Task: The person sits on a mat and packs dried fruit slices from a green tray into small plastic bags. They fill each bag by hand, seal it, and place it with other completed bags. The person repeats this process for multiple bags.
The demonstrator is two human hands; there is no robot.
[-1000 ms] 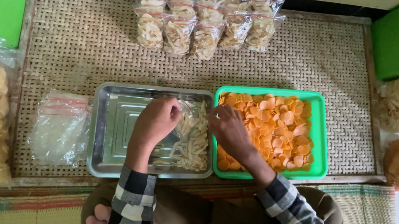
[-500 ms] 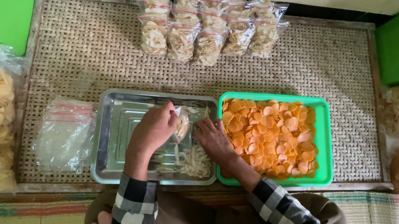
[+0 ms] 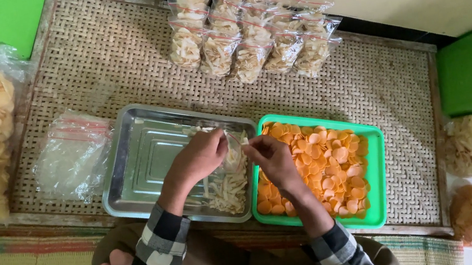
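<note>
**Small clear bag held over the steel tray**

Your left hand and right hand meet above the steel tray, fingers of both grasping a small clear bag between them. Pale chips lie in the tray at 6 o'clock of the bag. Green tray of orange chips sits at 3 o'clock. Filled bags lie in rows at 12 o'clock on the woven worktop; empty bags at 9 o'clock.
</note>
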